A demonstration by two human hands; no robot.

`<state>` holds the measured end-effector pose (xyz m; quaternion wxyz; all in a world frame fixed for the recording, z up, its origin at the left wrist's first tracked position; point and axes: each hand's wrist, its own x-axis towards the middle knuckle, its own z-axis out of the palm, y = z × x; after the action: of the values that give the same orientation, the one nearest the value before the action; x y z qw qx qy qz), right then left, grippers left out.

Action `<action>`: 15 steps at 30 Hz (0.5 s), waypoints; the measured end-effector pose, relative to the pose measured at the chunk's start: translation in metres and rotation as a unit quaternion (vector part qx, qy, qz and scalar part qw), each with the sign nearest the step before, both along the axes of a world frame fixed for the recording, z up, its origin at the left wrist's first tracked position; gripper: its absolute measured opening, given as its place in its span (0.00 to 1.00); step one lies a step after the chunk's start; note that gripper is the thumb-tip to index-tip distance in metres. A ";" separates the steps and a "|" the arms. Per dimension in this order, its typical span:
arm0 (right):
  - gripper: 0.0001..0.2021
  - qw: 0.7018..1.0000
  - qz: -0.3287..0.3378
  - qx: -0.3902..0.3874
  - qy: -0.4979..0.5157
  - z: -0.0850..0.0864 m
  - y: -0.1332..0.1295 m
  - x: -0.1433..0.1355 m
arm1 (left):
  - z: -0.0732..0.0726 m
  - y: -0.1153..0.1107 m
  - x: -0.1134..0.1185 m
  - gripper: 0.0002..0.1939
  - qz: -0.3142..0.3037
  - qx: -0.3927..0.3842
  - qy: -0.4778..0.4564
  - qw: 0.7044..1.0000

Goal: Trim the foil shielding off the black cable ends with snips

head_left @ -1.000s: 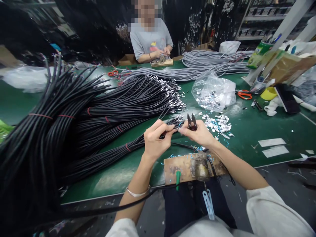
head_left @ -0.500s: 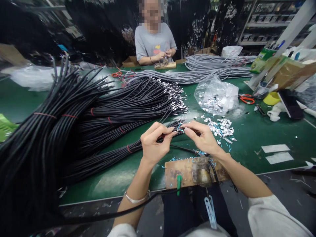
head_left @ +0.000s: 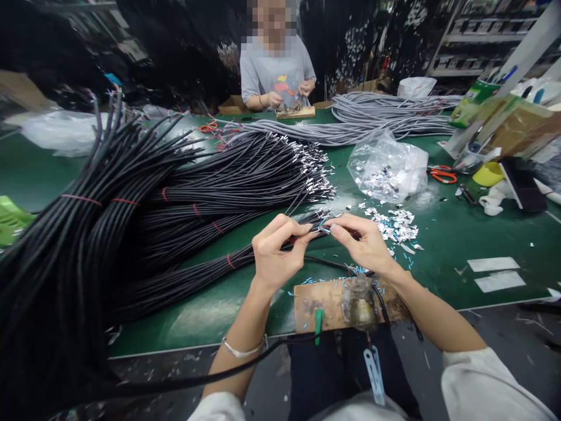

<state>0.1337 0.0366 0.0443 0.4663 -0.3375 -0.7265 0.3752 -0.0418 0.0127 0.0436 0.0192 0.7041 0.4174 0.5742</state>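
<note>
Between finger and thumb my left hand (head_left: pixel 280 248) pinches a black cable near its end. Thin blue and white wires (head_left: pixel 323 227) fan out from that end, and my right hand (head_left: pixel 362 240) pinches at their tips. The two hands almost meet above the table. Behind and left of them lie bundles of black cables (head_left: pixel 236 181) tied with red bands, their stripped ends white. Just below my hands, at the table's front edge, a wooden board (head_left: pixel 313 298) carries a small metal device (head_left: pixel 363 301) with blue scraps around it.
Foil scraps (head_left: pixel 397 225) lie right of my hands, before a clear plastic bag (head_left: pixel 388 166). Orange-handled scissors (head_left: pixel 442 173) and a phone (head_left: pixel 523 184) are further right. Grey cables (head_left: pixel 385 111) stretch across the back, where another person (head_left: pixel 278 73) works at a small board.
The view has shifted slightly. My hands keep the same pinch at the wire ends, with little movement. The person opposite has moved their hands apart.
</note>
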 end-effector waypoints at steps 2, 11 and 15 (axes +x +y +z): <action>0.10 1.000 0.000 -0.004 -0.001 0.000 0.000 0.000 | 0.000 0.000 0.000 0.05 -0.002 0.002 -0.001 1.000; 0.11 0.997 0.002 -0.070 0.041 -0.004 0.000 -0.004 | -0.001 0.000 0.000 0.05 0.014 0.027 0.030 0.999; 0.10 0.998 -0.058 -0.022 0.031 -0.006 -0.003 -0.005 | 0.002 0.000 0.004 0.04 0.045 0.039 0.040 0.997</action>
<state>0.1288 0.0337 0.0380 0.5021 -0.3775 -0.6823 0.3740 -0.0378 0.0123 0.0453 -0.0512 0.7074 0.4264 0.5614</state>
